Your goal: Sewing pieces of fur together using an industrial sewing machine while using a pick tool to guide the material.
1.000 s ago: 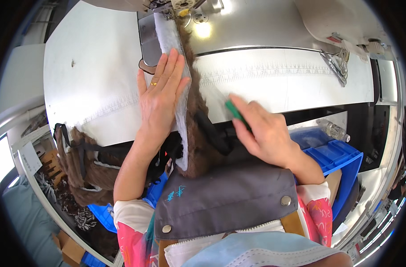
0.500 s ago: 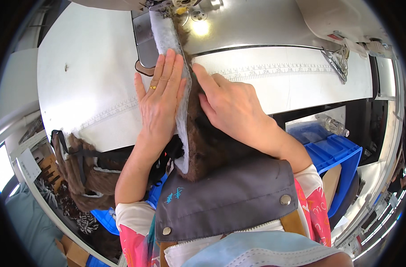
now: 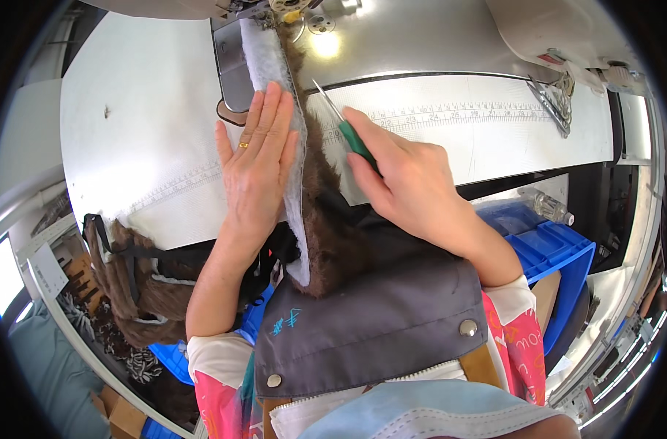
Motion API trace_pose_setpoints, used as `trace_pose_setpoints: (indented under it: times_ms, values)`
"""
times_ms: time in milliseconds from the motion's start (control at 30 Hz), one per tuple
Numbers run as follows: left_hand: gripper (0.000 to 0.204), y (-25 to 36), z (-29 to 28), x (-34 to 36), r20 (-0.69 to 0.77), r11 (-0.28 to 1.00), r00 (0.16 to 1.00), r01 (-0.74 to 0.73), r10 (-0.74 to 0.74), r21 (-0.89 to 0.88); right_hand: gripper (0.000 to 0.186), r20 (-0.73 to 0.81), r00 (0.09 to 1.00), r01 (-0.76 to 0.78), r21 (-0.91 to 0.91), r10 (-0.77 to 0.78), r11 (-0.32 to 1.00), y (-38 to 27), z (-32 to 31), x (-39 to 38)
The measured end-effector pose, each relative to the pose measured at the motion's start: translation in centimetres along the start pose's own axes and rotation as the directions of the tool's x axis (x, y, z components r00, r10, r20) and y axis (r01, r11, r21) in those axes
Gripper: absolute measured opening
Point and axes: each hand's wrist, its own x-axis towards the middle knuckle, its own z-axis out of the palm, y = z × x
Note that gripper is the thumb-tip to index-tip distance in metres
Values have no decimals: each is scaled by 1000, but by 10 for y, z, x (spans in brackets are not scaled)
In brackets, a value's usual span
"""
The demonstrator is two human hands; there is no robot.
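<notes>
A long piece of brown fur (image 3: pixel 320 227) with a white fleecy strip (image 3: pixel 264 55) along its left side runs from my lap up to the sewing machine's foot (image 3: pixel 257 9). My left hand (image 3: pixel 257 157) lies flat on the white strip, fingers stretched toward the machine. To the right of the fur, my right hand (image 3: pixel 403 172) grips an awl (image 3: pixel 358 142) with a green handle. Its thin metal tip points up and left, just above the table and apart from the fur. The fur's far end is hidden under the machine head.
The white table (image 3: pixel 143 110) carries a printed ruler scale. Metal tweezers or snips (image 3: pixel 549 106) lie at its right. A blue bin (image 3: pixel 560 252) with a clear bottle (image 3: pixel 545 205) stands at right. More brown fur pieces (image 3: pixel 151 293) hang at the lower left.
My right hand has drawn away from the fur to the right, and the awl in it now shows. My left hand has shifted slightly left and stays flat on the strip.
</notes>
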Motion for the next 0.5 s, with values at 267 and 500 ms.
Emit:
trace_pose_setpoints:
  times_ms: [267,500]
  values:
    - [41,3,-1,1,3,1000,1000,11,-11,1,41,43,996,81,-21,-80,996,1,15,25]
    - [40,-3,-3,0,-6,998,999,-38,38,59,39,317,880,389,-48,-355,920,10,-14,11]
